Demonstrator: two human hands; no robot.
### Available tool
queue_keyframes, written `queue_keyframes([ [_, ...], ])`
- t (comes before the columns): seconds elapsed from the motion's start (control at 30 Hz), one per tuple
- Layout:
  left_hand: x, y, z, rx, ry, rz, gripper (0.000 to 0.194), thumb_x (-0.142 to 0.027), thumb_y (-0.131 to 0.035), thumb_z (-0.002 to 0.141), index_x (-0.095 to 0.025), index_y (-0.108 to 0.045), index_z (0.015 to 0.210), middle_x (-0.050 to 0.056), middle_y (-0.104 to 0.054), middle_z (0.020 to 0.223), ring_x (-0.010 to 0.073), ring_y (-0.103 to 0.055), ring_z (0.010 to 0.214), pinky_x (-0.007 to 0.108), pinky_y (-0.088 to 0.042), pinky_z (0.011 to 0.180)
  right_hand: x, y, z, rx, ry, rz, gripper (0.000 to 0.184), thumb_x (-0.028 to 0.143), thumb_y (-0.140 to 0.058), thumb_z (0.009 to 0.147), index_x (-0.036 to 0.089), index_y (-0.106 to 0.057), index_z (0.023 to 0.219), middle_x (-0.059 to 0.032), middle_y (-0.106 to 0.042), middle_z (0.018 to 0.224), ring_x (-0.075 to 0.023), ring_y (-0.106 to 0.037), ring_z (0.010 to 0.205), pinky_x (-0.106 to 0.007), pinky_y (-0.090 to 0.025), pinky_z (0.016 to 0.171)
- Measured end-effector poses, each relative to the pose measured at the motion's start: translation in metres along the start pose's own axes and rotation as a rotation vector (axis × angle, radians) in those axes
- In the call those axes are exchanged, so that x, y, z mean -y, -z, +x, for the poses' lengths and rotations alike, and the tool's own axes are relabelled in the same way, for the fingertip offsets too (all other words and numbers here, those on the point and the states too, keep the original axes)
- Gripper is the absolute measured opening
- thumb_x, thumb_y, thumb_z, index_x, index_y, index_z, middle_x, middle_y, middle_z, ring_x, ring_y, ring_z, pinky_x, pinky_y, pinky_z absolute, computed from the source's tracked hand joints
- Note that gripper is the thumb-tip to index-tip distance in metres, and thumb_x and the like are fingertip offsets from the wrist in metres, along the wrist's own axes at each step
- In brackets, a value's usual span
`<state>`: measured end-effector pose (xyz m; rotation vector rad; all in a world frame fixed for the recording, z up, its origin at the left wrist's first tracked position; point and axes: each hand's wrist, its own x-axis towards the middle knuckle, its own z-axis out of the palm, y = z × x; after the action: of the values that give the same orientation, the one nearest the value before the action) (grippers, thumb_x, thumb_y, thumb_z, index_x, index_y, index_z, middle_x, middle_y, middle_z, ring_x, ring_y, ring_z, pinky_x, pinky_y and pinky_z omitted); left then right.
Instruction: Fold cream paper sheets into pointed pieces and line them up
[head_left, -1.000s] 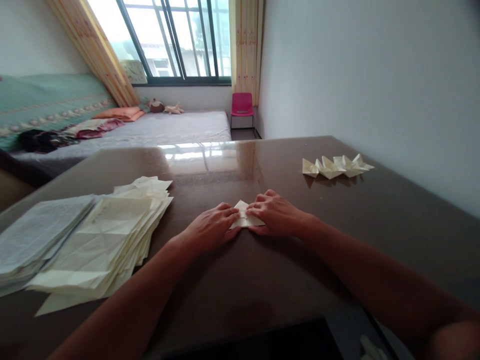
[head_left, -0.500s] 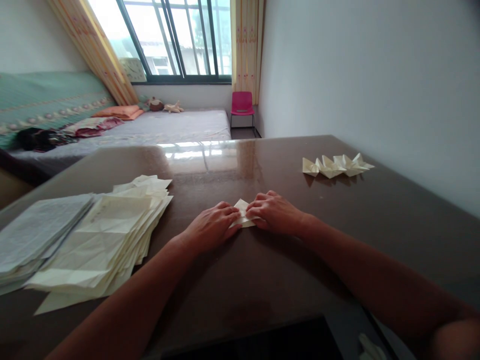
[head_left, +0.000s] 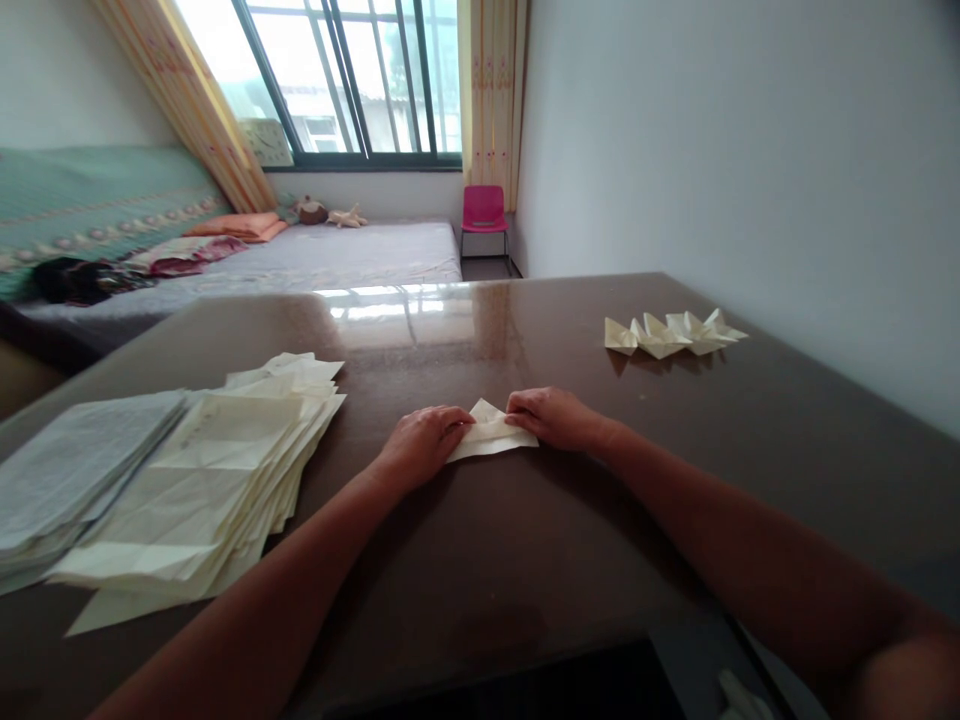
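On the glossy brown table (head_left: 487, 550), between the two hands, a folded cream paper (head_left: 491, 432) is lying near the middle of the top. Its peak is pointing away from the person, and its long lower edge is facing the person. The left hand (head_left: 426, 440) is gripping the left part of the paper, with the thumb and fingers pinching it. The right hand (head_left: 553, 415) is gripping the right part, with the fingers bending inward over the paper. The two hands are leaving the central portion exposed. Both forearms are extending from the near side of the table.

To the left of the left hand, a stack of cream sheets (head_left: 195, 470) is resting on the table. Its edges are fanning out unevenly, and its top sheet is showing crease lines. A stack of greyish sheets (head_left: 82, 460) is lying directly beside it, on the outer side. Beyond the right hand, a row of folded paper pieces (head_left: 667, 335) is standing near the right edge of the table, with pointed tips projecting upward.

Past the far edge, a bed (head_left: 382, 250) is supporting orange pillows (head_left: 240, 226). A pink chair (head_left: 484, 210) is standing beside the bed.
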<state>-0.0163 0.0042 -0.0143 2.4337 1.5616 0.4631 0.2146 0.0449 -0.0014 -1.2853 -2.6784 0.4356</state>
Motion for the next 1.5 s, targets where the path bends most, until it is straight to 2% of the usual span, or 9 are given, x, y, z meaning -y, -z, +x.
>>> queue_keyframes([
  [0.2, -0.004, -0.003, -0.001, -0.02, 0.015, 0.114, 0.034, -0.037, -0.034, 0.094, -0.027, -0.063, 0.109, 0.003, -0.066, 0.101, 0.0178, -0.063, 0.089, 0.03, -0.047, 0.081, 0.008, 0.0, 0.001, -0.006, -0.029, -0.191, 0.026, 0.039, -0.041, 0.094, 0.021, -0.06, 0.093, -0.0049, -0.068, 0.091, -0.0178, -0.062, 0.081, -0.024, -0.033, 0.062],
  [0.37, -0.006, -0.005, 0.0, -0.025, 0.014, 0.215, 0.032, -0.035, -0.035, 0.095, -0.028, -0.061, 0.112, 0.002, -0.061, 0.094, 0.0158, -0.06, 0.083, 0.028, -0.047, 0.077, 0.009, 0.0, 0.001, 0.029, -0.054, -0.197, 0.022, 0.038, -0.045, 0.091, 0.022, -0.058, 0.096, -0.0045, -0.068, 0.092, -0.0179, -0.062, 0.083, -0.024, -0.033, 0.061],
  [0.5, -0.017, -0.004, -0.004, -0.127, -0.116, 0.294, 0.029, -0.026, -0.04, 0.093, -0.024, -0.06, 0.115, 0.006, -0.059, 0.106, 0.0207, -0.051, 0.1, 0.032, -0.046, 0.086, 0.009, -0.002, 0.002, 0.012, -0.05, -0.199, 0.021, 0.038, -0.044, 0.091, 0.021, -0.057, 0.095, -0.0046, -0.068, 0.093, -0.0177, -0.062, 0.082, -0.024, -0.032, 0.059],
  [0.63, -0.033, -0.003, -0.011, 0.009, -0.258, 0.297, 0.032, -0.02, -0.042, 0.092, -0.021, -0.057, 0.12, 0.007, -0.058, 0.108, 0.0212, -0.047, 0.102, 0.034, -0.045, 0.09, 0.007, -0.004, 0.003, 0.0, -0.043, -0.185, 0.021, 0.039, -0.045, 0.091, 0.021, -0.057, 0.094, -0.0034, -0.068, 0.092, -0.0177, -0.062, 0.082, -0.024, -0.031, 0.059],
  [0.83, -0.043, -0.004, -0.017, 0.116, -0.193, 0.39, 0.036, -0.017, -0.038, 0.093, -0.018, -0.049, 0.128, 0.008, -0.056, 0.112, 0.0211, -0.047, 0.104, 0.032, -0.046, 0.089, 0.011, 0.002, -0.001, -0.009, -0.084, -0.193, 0.022, 0.037, -0.046, 0.092, 0.022, -0.059, 0.103, -0.0057, -0.065, 0.1, -0.0172, -0.059, 0.088, -0.025, -0.037, 0.067],
  [0.93, -0.042, -0.006, -0.018, 0.11, -0.197, 0.418, 0.037, -0.018, -0.039, 0.092, -0.017, -0.047, 0.129, 0.008, -0.055, 0.115, 0.022, -0.046, 0.106, 0.033, -0.046, 0.09, 0.023, 0.006, -0.011, -0.103, 0.069, -0.32, 0.021, 0.029, -0.048, 0.092, 0.023, -0.061, 0.108, -0.0085, -0.06, 0.112, -0.0211, -0.052, 0.105, -0.029, -0.037, 0.079],
  [1.07, -0.043, -0.008, -0.018, 0.115, -0.213, 0.437, 0.039, -0.014, -0.039, 0.091, -0.016, -0.047, 0.129, 0.009, -0.055, 0.117, 0.0225, -0.046, 0.108, 0.033, -0.045, 0.093, 0.045, 0.005, -0.026, -0.005, 0.213, -0.458, 0.028, 0.019, -0.045, 0.092, 0.016, -0.059, 0.116, -0.0131, -0.061, 0.109, -0.0242, -0.052, 0.102, -0.035, -0.04, 0.078],
  [1.33, -0.049, 0.002, -0.019, 0.167, -0.186, 0.494, 0.037, -0.013, -0.041, 0.09, -0.008, -0.052, 0.125, 0.013, -0.057, 0.113, 0.0237, -0.048, 0.103, 0.033, -0.047, 0.089, 0.06, 0.001, -0.036, 0.148, 0.029, -0.52, 0.029, 0.01, -0.038, 0.09, 0.011, -0.065, 0.102, -0.0193, -0.063, 0.107, -0.0254, -0.058, 0.092, -0.035, -0.044, 0.066],
  [1.5, -0.05, 0.005, -0.021, 0.198, -0.097, 0.568, 0.033, -0.01, -0.043, 0.088, -0.004, -0.058, 0.117, 0.015, -0.059, 0.104, 0.0257, -0.051, 0.099, 0.034, -0.05, 0.081, 0.056, 0.001, -0.037, 0.147, -0.016, -0.526, 0.027, 0.011, -0.042, 0.088, 0.01, -0.066, 0.101, -0.0201, -0.064, 0.1, -0.0247, -0.061, 0.085, -0.033, -0.045, 0.063],
])
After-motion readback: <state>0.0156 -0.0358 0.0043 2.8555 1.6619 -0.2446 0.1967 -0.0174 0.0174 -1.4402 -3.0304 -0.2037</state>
